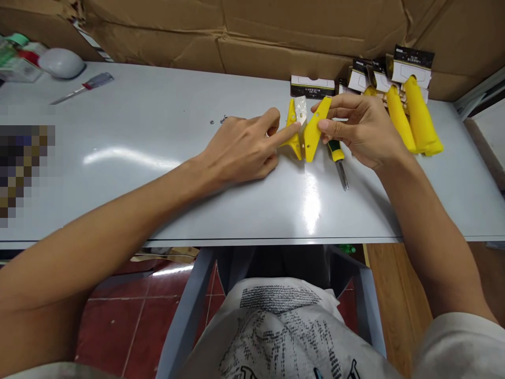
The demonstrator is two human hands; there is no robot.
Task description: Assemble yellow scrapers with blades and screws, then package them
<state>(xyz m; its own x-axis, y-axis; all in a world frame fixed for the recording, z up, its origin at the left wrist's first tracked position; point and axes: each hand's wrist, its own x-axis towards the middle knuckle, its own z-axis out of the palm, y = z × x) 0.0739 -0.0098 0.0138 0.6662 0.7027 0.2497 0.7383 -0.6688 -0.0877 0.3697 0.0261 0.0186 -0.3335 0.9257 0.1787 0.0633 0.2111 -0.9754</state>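
My right hand (pixel 361 126) pinches a flat yellow plastic plate (pixel 316 129) with small holes between thumb and fingers, tilted above the table. Just left of it, a second yellow plastic piece (pixel 292 113) with a flared lower part carries a shiny silver metal plate (pixel 300 107), which has a hole. The index finger of my left hand (pixel 244 142) is stretched out, its tip touching the metal plate; the other fingers are curled, and I see nothing gripped in them. A screwdriver (pixel 337 155) with a green-and-yellow handle lies under my right hand, partly hidden by it.
Several small screws (pixel 212 122) lie beyond my left wrist. A clear-handled screwdriver (pixel 84 87) and a white rounded object (pixel 62 63) are at the far left. Yellow tools (pixel 422 118) with black-and-white cards lie at the right. A cardboard wall (pixel 260 42) borders the white table (pixel 158 105).
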